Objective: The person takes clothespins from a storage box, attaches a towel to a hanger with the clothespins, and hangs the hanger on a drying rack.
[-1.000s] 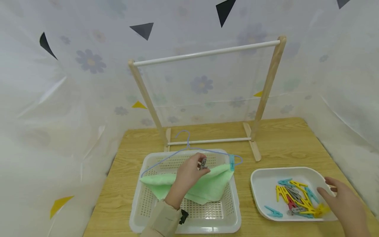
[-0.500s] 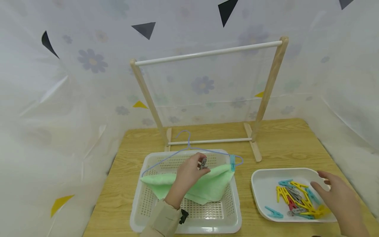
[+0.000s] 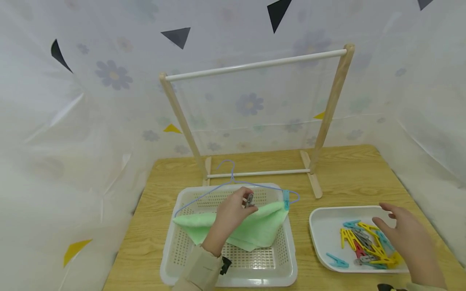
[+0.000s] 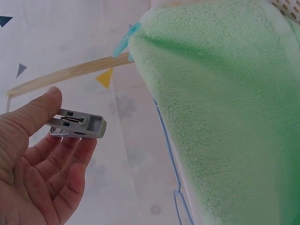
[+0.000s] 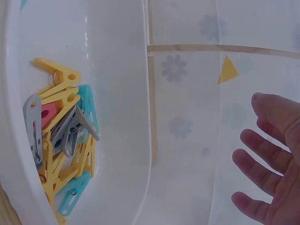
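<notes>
One-handed, held grey clothespin [image 4: 89,124] near but off green towel [image 3: 258,232], pinched in fingers of left hand [image 3: 231,210], with fingers of right hand [image 3: 405,234] relaxed and empty beside white tray [image 3: 324,220]; judged it light, hard and springy, best squeezed at the handle ends.

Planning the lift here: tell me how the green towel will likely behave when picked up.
The green towel will probably be floppy, since it droops in loose folds. Its fuzzy pile suggests it would not be slippery. The wire hanger may come along, because a light-blue clip appears to fasten both at one end.
</notes>
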The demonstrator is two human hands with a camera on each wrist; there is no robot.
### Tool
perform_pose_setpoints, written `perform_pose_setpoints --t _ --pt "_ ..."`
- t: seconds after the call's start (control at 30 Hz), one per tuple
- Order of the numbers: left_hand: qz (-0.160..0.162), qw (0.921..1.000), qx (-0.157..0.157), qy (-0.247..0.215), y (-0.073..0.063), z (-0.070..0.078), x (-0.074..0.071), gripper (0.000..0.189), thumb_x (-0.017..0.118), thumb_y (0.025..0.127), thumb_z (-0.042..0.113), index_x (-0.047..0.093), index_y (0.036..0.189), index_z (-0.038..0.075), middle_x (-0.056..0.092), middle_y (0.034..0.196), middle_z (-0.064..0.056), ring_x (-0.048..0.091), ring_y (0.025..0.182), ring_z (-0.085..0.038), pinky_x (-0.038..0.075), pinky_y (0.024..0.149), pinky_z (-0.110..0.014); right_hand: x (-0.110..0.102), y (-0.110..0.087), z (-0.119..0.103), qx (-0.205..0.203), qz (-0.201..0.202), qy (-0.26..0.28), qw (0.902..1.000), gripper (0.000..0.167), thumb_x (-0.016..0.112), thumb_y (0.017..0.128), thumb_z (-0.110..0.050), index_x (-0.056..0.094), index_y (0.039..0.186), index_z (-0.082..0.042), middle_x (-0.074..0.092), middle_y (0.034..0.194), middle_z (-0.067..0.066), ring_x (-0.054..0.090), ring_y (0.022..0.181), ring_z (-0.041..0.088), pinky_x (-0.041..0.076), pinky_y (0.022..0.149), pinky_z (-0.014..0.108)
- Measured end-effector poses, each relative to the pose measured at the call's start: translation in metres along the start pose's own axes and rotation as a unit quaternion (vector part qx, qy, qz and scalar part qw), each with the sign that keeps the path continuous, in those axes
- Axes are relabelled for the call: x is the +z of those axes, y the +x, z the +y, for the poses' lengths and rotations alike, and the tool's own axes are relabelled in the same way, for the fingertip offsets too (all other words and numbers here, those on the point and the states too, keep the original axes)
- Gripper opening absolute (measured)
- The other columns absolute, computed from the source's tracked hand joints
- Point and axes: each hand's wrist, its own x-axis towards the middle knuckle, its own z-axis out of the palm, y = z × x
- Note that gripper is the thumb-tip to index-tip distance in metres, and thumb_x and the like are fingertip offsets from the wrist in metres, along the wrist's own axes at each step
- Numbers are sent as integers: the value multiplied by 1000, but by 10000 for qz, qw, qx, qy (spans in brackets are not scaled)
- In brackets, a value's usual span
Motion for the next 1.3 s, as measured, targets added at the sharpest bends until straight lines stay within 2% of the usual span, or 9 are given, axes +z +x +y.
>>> perform_pose_setpoints --t 0.4,0.93,1.07,1.2,1.3 --pt "57 10000 44 49 0 0 -2 38 72 76 26 57 109 13 62 99 1 60 81 -13 44 57 -26 3 1 -24 -281 95 70 9995 54 67 80 -28 48 117 6 49 107 31 51 85 43 42 60 52" --pt "117 9999 81 77 -1 -4 -2 38 72 76 26 57 108 13 62 98 2 60 81 -13 44 58 -26 6 0 -41 -638 359 194 9971 48 68 79 -21 50 115 5 52 102 28 53 80 39 42 53 45" --pt "123 9999 77 60 -2 -4 -3 38 72 76 25 57 109 12 62 98 2 60 82 -14 44 58 -26 7 2 -44 -690 388 126 9968 48 70 77 -19 51 114 5 53 102 28 53 81 39 42 55 47" --pt "119 9999 64 63 -2 -6 -2 38 72 76 24 57 109 12 62 98 2 60 82 -14 43 57 -26 8 5 -49 -874 440 69 9952 47 70 76 -18 52 113 5 55 102 27 53 84 41 43 58 50" --pt "121 9999 54 110 -1 -6 -2 38 72 76 25 57 109 13 62 98 3 60 82 -13 44 57 -26 9 8 -52 -1043 507 66 9932 47 70 76 -20 53 112 5 55 100 28 55 80 41 43 56 48"
